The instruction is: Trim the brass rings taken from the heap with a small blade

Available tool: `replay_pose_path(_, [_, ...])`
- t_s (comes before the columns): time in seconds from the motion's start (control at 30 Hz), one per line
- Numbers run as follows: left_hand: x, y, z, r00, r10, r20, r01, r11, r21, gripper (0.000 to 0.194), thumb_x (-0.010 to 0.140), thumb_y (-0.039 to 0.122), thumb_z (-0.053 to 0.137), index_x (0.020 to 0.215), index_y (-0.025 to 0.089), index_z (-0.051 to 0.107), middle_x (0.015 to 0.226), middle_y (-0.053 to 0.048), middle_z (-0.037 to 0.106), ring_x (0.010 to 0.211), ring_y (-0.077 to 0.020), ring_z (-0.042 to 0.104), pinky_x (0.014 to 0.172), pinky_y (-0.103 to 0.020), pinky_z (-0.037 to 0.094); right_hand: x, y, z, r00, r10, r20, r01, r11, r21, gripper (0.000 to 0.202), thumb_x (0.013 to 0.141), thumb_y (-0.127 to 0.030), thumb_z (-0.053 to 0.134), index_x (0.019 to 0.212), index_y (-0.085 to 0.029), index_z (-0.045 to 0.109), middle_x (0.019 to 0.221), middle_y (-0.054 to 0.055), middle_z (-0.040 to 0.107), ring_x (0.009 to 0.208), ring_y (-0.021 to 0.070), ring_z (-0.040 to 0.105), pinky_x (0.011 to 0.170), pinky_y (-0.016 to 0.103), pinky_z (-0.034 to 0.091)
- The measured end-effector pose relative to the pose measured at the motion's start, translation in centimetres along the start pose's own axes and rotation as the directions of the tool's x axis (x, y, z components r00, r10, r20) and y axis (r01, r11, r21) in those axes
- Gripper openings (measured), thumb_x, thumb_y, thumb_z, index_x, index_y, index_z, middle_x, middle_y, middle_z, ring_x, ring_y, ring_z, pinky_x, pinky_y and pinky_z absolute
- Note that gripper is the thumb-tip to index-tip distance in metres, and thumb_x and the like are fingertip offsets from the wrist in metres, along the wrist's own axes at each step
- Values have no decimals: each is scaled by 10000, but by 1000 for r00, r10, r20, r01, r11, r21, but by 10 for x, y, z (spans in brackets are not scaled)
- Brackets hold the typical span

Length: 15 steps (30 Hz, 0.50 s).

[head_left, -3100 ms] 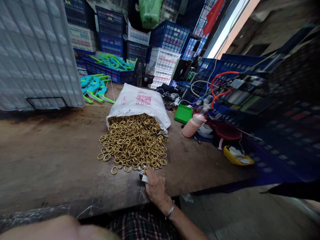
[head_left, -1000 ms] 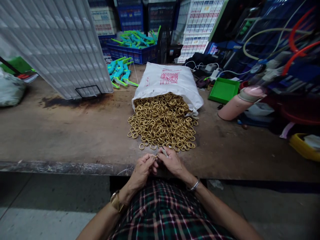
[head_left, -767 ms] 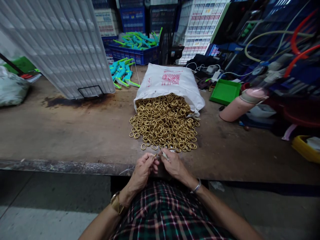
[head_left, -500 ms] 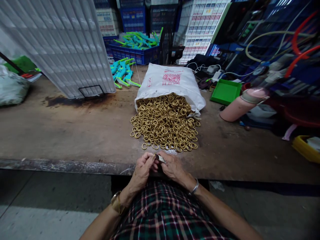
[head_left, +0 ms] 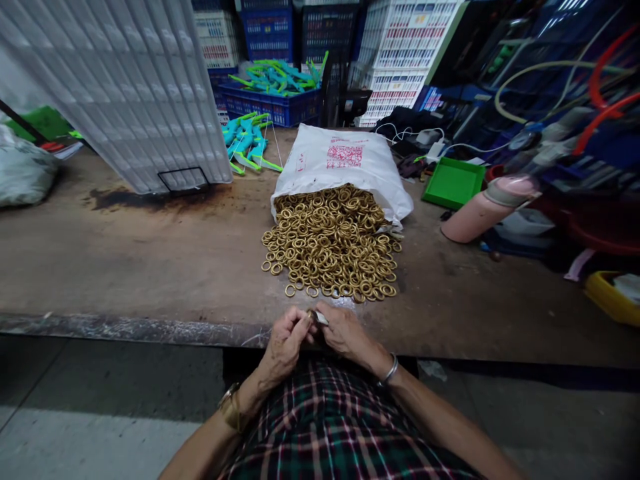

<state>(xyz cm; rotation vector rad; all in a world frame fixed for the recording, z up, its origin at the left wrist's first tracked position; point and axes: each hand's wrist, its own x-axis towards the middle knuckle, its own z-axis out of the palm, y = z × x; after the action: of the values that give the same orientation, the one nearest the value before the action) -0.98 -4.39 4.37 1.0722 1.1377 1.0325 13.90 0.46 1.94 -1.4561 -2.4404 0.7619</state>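
Just over the table's front edge, my left hand (head_left: 285,340) is closed, with a brass ring (head_left: 311,314) pinched between thumb and fingers. My right hand (head_left: 345,330) touches it from the other side, its fingers closed round a small whitish piece (head_left: 322,319) whose kind I cannot make out. The fingers hide most of both pieces. Beyond the hands lies a heap of brass rings (head_left: 335,247), spilling out of the mouth of a white sack (head_left: 345,153) with a red printed code.
On the wooden table (head_left: 150,267) a ribbed translucent panel (head_left: 145,100) stands at left. Turquoise and lime plastic pieces (head_left: 247,140) lie behind it. To the right are a green tray (head_left: 453,183), a pink bottle (head_left: 483,210) and a yellow container (head_left: 613,298). Stacked crates (head_left: 395,73) stand behind.
The ring at my left fingertips has turned slightly and shows more plainly. Both hands stay together in nearly the same place; the view has shifted a little.
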Motion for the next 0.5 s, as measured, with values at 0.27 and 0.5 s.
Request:
replay_pose_path(0.27, [1, 7, -4, 987, -159, 27, 156, 906, -393, 280, 748, 415, 596, 725, 136, 595, 669, -34, 608, 595, -113, 550, 603, -239, 448, 19, 0, 1, 983, 87, -160, -114, 979, -170, 181, 773, -125, 406, 911, -186, 507, 781, 35, 633, 656, 139, 549, 555, 238, 267])
replay_pose_path(0.5, [9, -10, -21, 943, -328, -55, 203, 699, -686, 186, 689, 296, 660, 720, 147, 554, 665, -25, 621, 520, -102, 542, 479, -219, 435, 35, -6, 10, 971, 156, -183, -211, 917, -339, 152, 833, -216, 450, 976, -204, 500, 890, 59, 641, 715, 186, 594, 570, 267, 288])
